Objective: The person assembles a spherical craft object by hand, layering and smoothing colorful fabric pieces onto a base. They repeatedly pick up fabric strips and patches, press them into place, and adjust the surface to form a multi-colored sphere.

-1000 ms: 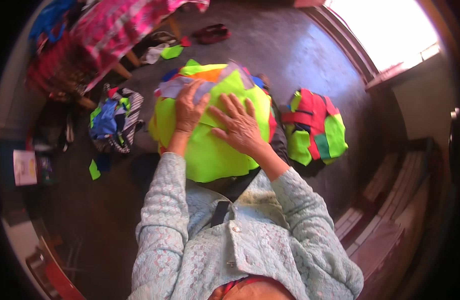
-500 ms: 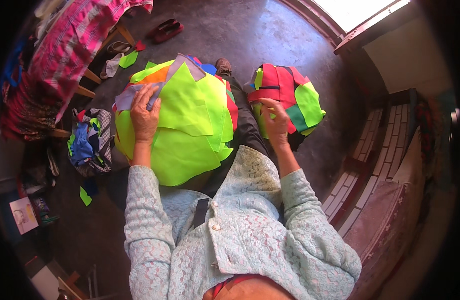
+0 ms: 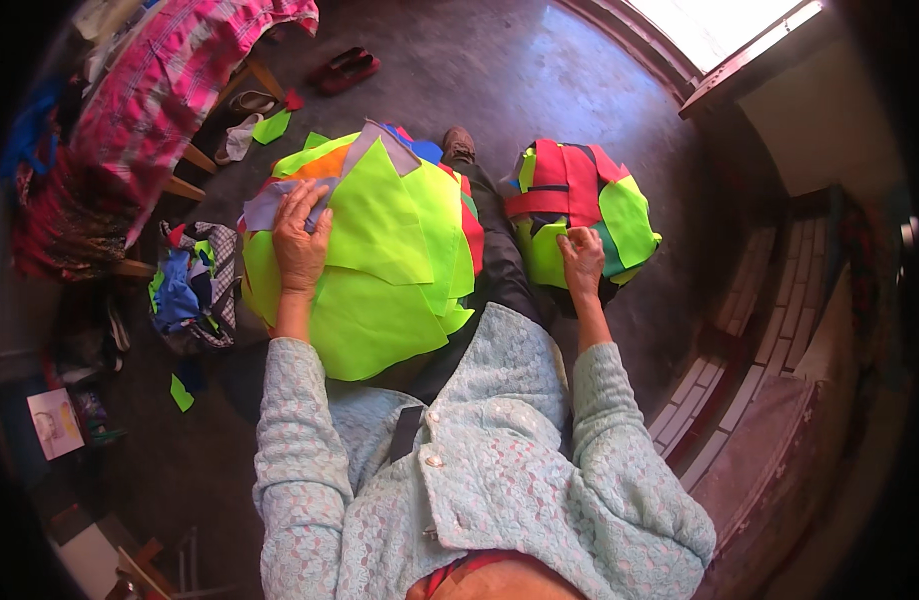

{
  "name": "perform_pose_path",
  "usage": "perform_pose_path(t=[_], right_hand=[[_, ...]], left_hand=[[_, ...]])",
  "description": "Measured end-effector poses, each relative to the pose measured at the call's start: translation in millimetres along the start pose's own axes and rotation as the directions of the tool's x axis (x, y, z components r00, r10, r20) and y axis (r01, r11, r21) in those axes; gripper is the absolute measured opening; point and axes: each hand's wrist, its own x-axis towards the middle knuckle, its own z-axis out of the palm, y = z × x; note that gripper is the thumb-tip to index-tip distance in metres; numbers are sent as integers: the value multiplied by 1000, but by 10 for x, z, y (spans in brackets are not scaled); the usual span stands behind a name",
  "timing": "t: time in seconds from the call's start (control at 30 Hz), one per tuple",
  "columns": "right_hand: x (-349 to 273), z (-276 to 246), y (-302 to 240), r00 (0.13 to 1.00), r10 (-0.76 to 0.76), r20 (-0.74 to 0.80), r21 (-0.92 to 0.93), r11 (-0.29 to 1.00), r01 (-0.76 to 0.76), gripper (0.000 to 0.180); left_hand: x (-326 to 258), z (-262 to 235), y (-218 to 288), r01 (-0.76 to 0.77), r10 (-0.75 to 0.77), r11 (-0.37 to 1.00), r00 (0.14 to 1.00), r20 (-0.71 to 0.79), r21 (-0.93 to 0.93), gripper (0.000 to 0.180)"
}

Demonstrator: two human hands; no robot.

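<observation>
A large heap of fabric scraps [image 3: 379,290], mostly neon yellow-green with some orange and grey, sits in front of me on the left. My left hand [image 3: 301,245] lies on it beside a grey scrap [image 3: 261,210], fingers loosely bent and thumb apart. To the right stands a smaller bundle of scraps [image 3: 629,225] in red, green and yellow-green. At its near side, my right hand [image 3: 583,265] has its fingers drawn together on the edge of a yellow-green scrap [image 3: 545,257]. Its fingertips are partly hidden.
My trousered leg [image 3: 499,250] runs between the two piles. Left of them lies a checked cloth with blue scraps [image 3: 184,290]. A pink plaid cloth [image 3: 164,110] drapes over wooden legs farther left. A dark red shoe [image 3: 345,72] rests on the floor; a doorway [image 3: 729,30] is at the far right.
My right hand has come down from above the smaller bundle onto its yellow-green scrap, its fingers closing together. My left hand stays on the large heap. The whole view has shifted slightly.
</observation>
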Motion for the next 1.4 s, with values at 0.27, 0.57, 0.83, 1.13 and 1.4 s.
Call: perform_pose_path(t=[0.27, 0.57, 0.83, 1.13, 1.4], right_hand=[[-158, -433, -1243, 948, -165, 271, 945, 233, -230, 11], [-551, -364, -1828, 728, -481, 489, 869, 194, -456, 22], [-729, -331, -1935, 630, -496, 598, 801, 367, -473, 24], [-612, -143, -1423, 796, -19, 605, 695, 501, -516, 17], [-779, 176, -843, 795, 73, 602, 655, 525, -544, 17]], left_hand=[[10, -47, 0, 84, -84, 978, 996, 5, -191, 33], [-76, -376, 753, 220, -171, 736, 976, 138, -640, 48], [-640, -171, 1325, 701, -34, 358, 670, 742, -617, 37], [-178, -191, 1122, 389, -214, 660, 917, 336, -642, 15], [880, -288, 889, 274, -314, 419, 938, 145, -866, 17]])
